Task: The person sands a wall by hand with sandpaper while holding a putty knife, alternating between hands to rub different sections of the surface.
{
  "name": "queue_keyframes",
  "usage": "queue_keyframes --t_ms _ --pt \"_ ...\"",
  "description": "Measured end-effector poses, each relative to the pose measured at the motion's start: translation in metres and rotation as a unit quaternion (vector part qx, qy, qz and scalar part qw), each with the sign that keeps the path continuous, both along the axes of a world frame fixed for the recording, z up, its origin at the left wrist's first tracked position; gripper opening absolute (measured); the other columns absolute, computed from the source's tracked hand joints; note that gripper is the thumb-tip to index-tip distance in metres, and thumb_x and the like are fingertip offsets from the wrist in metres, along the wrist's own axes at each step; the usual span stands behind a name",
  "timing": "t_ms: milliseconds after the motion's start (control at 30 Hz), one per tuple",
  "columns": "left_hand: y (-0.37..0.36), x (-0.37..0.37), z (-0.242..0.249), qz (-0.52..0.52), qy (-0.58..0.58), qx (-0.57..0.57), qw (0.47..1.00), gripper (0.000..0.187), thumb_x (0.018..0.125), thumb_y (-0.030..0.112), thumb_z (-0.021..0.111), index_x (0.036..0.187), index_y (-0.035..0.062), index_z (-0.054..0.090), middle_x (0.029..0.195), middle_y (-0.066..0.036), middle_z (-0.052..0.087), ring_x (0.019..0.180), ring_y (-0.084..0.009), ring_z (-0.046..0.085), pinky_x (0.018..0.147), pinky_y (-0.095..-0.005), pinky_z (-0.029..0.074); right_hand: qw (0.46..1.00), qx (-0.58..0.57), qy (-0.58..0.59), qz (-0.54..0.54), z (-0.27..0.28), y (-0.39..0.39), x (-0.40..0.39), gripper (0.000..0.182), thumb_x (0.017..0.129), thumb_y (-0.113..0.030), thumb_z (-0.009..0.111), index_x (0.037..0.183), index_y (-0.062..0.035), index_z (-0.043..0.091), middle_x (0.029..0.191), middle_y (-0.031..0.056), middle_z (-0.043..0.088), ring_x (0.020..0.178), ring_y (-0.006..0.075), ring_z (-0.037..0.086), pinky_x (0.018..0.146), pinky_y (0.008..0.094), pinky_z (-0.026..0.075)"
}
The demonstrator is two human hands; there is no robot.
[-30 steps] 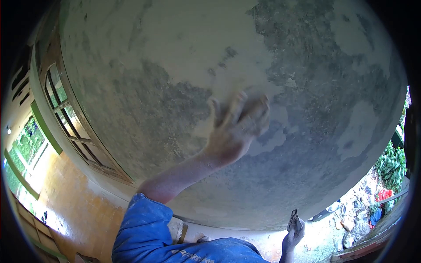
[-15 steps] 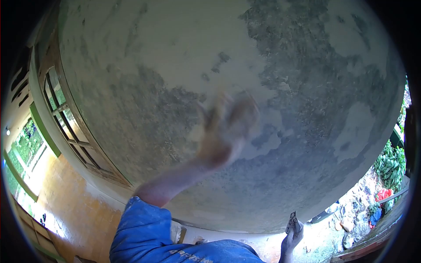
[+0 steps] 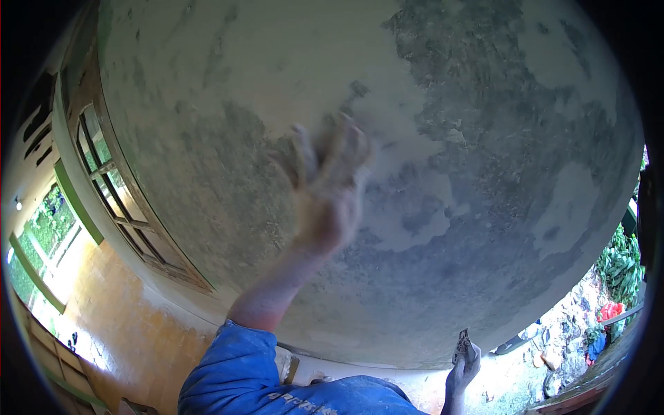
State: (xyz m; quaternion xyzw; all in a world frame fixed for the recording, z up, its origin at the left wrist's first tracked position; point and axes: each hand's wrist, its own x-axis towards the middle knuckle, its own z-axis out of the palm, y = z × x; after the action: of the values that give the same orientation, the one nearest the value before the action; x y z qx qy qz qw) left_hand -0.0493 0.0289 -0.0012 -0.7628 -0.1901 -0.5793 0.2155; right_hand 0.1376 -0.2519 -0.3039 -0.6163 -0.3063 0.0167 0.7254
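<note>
While floor (image 3: pixel 142 318) gleams, wall (image 3: pixel 422 214) looks blotchy.

patchy wall (image 3: pixel 498 214), pale and dark grey areas, small grey-smeared object (image 3: pixel 462 342), upright, lower right

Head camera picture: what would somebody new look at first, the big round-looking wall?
Probably yes: the patchy grey wall fills the middle and seems to bulge. Next comes the blurred left hand, near the centre in front of it, with some fingers spread. Then the bright blue sleeve at lower left and a small red thing at far right.
</note>
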Motion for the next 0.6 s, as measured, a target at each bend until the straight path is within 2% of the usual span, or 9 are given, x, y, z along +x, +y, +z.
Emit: queue_keyframes --t_ms 133,267,300,333,400,433,500,533,600 --pt "0.004 0.001 -0.034 0.065 0.121 0.076 0.988 0.060 0.089 0.006 0.051 0.140 0.0299 0.033 0.148 0.011 0.023 0.140 -0.0339 0.000 0.100 -0.0567 -0.026 0.999 0.007 -0.040 0.002 0.004 -0.002 0.001 0.012 0.088 -0.002 0.050 0.098 0.0015 0.056 0.066 0.0002 0.052 0.057 0.0060 0.043 0.050 0.0208 0.032" --pt "0.004 -0.011 0.013 0.041 -0.014 0.022 0.999 0.063 0.088 0.006 0.052 0.142 0.0298 0.029 0.149 0.008 0.023 0.140 -0.0328 -0.002 0.100 -0.0569 -0.026 1.000 -0.019 -0.001 0.002 -0.002 -0.005 0.003 0.020 0.082 -0.006 0.049 0.100 0.0009 0.055 0.073 0.0011 0.051 0.061 0.0066 0.044 0.053 0.0208 0.034" --pt "0.013 0.000 -0.004 0.070 0.052 0.039 0.995 0.063 0.089 0.007 0.053 0.142 0.0302 0.028 0.149 0.006 0.023 0.140 -0.0343 -0.001 0.101 -0.0570 -0.025 1.000 -0.012 -0.008 -0.002 -0.001 -0.005 0.005 0.021 0.081 -0.006 0.049 0.100 0.0008 0.054 0.073 0.0009 0.051 0.061 0.0066 0.044 0.052 0.0208 0.033" --pt "0.014 0.003 -0.024 0.071 0.049 0.037 0.996 0.063 0.089 0.007 0.053 0.142 0.0302 0.028 0.149 0.006 0.023 0.140 -0.0343 -0.001 0.101 -0.0570 -0.025 1.000 -0.014 -0.011 -0.001 -0.001 -0.006 0.008 0.021 0.081 -0.006 0.049 0.100 0.0008 0.054 0.073 0.0009 0.051 0.061 0.0066 0.044 0.052 0.0208 0.033" --pt "-0.007 0.003 -0.034 0.030 0.169 0.075 0.982 0.063 0.089 0.007 0.053 0.142 0.0292 0.028 0.149 0.006 0.024 0.140 -0.0347 0.000 0.101 -0.0587 -0.024 0.999 -0.016 -0.002 0.032 -0.004 -0.005 0.012 0.020 0.082 -0.006 0.049 0.100 0.0008 0.054 0.074 0.0012 0.051 0.060 0.0067 0.043 0.051 0.0210 0.033" --pt "-0.001 -0.004 -0.022 0.031 0.169 0.077 0.982 0.063 0.089 0.007 0.053 0.142 0.0292 0.028 0.149 0.006 0.024 0.140 -0.0347 0.000 0.101 -0.0587 -0.024 0.999 -0.014 -0.002 0.033 -0.004 -0.003 0.012 0.020 0.082 -0.006 0.049 0.100 0.0008 0.054 0.074 0.0012 0.051 0.060 0.0067 0.043 0.051 0.0210 0.033" --pt "0.010 -0.024 0.018 0.074 0.053 0.023 0.996 0.061 0.089 0.007 0.053 0.142 0.0283 0.030 0.149 0.008 0.023 0.140 -0.0335 0.001 0.101 -0.0602 -0.023 1.000 -0.015 0.004 0.005 -0.001 0.000 0.010 0.019 0.082 -0.006 0.049 0.099 0.0014 0.053 0.072 0.0017 0.050 0.057 0.0068 0.042 0.050 0.0215 0.031" --pt "0.010 -0.018 0.012 0.076 0.053 0.022 0.995 0.061 0.089 0.007 0.053 0.142 0.0283 0.030 0.149 0.008 0.023 0.140 -0.0335 0.001 0.101 -0.0602 -0.023 1.000 -0.016 0.004 0.007 -0.002 0.001 0.010 0.019 0.082 -0.006 0.049 0.099 0.0014 0.053 0.072 0.0017 0.050 0.057 0.0068 0.042 0.050 0.0215 0.031" --pt "0.006 0.005 -0.017 -0.028 0.021 0.005 0.999 0.060 0.088 0.006 0.052 0.141 0.0280 0.033 0.149 0.009 0.024 0.140 -0.0329 0.002 0.100 -0.0609 -0.024 0.999 -0.008 0.011 0.037 -0.004 0.001 0.011 0.018 0.084 -0.008 0.050 0.099 0.0012 0.054 0.073 0.0016 0.050 0.058 0.0067 0.042 0.050 0.0216 0.031"
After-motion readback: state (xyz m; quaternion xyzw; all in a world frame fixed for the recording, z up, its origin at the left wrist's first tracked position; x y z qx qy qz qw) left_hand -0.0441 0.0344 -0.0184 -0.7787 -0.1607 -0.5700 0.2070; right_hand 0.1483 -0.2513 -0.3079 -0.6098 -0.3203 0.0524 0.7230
